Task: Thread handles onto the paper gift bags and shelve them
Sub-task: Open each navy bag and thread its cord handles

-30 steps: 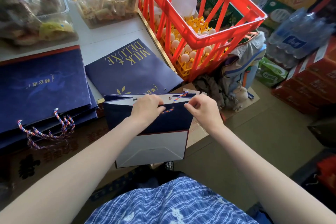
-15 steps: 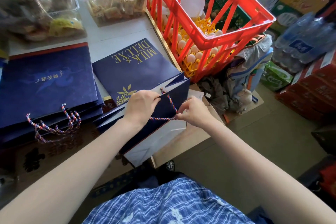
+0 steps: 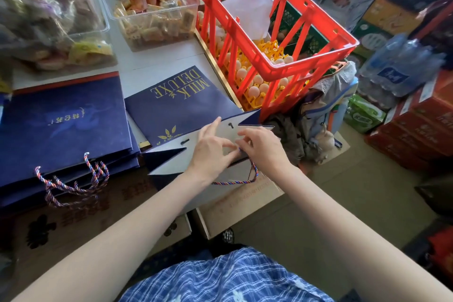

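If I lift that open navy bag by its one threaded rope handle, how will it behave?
The open bag would probably hang lopsided, since only one rope handle loops from it and the far holes look empty. It looks like thin folded paper, so likely light and prone to creasing. The braided rope should flop.

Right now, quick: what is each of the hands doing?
Left hand: fingers pinching at the rim of the open paper bag, index finger straight.
Right hand: fingers curled, pinching the braided cord handle at the bag's rim.
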